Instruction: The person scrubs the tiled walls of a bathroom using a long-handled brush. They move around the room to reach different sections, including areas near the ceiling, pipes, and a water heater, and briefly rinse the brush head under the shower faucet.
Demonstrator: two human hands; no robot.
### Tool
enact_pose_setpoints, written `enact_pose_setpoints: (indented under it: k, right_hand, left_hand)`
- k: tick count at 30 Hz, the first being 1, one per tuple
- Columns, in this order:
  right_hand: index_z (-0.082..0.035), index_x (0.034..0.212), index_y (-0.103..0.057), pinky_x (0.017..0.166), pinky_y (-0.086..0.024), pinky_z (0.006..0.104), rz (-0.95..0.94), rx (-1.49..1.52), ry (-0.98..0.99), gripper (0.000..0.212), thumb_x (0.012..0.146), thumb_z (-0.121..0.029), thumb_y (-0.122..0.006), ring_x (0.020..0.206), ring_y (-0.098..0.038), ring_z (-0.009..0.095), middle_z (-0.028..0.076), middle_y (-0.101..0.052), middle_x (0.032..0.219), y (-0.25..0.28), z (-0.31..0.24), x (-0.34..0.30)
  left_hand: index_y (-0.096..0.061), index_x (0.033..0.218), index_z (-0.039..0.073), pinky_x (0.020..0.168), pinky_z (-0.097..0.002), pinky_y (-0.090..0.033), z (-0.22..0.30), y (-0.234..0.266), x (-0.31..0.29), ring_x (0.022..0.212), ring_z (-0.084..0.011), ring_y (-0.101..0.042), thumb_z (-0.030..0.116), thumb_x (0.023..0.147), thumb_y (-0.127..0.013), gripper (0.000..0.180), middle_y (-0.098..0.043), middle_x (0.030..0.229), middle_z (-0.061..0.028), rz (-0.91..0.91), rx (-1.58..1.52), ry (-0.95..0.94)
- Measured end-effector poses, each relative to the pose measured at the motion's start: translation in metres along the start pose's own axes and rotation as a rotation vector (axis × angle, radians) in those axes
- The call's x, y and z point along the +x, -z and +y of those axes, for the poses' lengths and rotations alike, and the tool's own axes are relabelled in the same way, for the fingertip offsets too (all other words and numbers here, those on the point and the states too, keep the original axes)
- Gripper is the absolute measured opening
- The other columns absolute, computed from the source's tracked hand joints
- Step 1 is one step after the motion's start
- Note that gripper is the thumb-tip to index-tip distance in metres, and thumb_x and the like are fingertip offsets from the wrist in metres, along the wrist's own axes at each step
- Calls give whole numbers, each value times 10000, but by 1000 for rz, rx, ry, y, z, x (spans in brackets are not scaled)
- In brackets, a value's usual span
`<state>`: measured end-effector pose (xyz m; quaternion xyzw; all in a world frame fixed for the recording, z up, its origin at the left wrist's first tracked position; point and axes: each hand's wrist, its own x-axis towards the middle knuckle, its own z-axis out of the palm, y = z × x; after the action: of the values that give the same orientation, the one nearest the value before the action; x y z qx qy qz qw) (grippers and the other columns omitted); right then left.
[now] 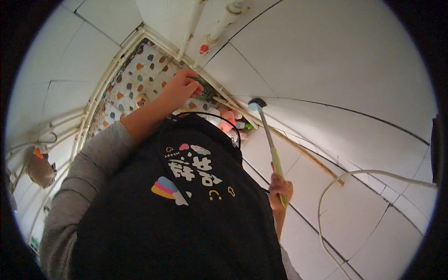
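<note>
My right hand [280, 187] is wrapped round the green handle of a long-handled scrub brush [276, 161]. Its light blue head with dark bristles points up toward the white tiled wall. At the upper middle, my left hand [183, 89] has its fingers curled in, above the pebble-patterned floor. What those fingers hold, if anything, I cannot make out. Just beside them lies something dark green and tangled [205, 94]. A black apron [186, 210] with a colourful print covers my front and hides much of the floor below.
A wooden stick [298, 145] slants along the wall's base. Pink, white and green items [228, 119] sit near the apron's top edge. White pipes [224, 21] with a red valve handle [204, 49] rise in the corner. A pale hose [322, 205] loops at the right.
</note>
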<state>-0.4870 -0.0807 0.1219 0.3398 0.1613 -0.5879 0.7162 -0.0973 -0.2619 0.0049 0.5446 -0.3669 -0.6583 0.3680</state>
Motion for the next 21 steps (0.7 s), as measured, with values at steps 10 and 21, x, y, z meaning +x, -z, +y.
enact_pose_setpoints:
  k: [10, 21]
  right_hand:
    - [144, 1296, -263, 481, -477, 177, 189, -173, -218, 553, 787, 52, -457, 611, -479, 114, 90, -431, 840, 39, -75, 142]
    - [-180, 1391, -429, 578, -489, 318, 231, -2814, -213, 632, 789, -55, -570, 599, -569, 179, 105, -595, 778, -50, 28, 141]
  left_hand:
    - [-403, 1221, 14, 730, -298, -504, 3, 28, -36, 825, -172, -626, 120, 941, -478, 308, -637, 939, -123, 115, 14, 8]
    - [-385, 1238, 13, 730, -310, -505, -18, 61, -61, 834, -188, -623, 107, 933, -485, 334, -627, 942, -128, 226, -145, -37]
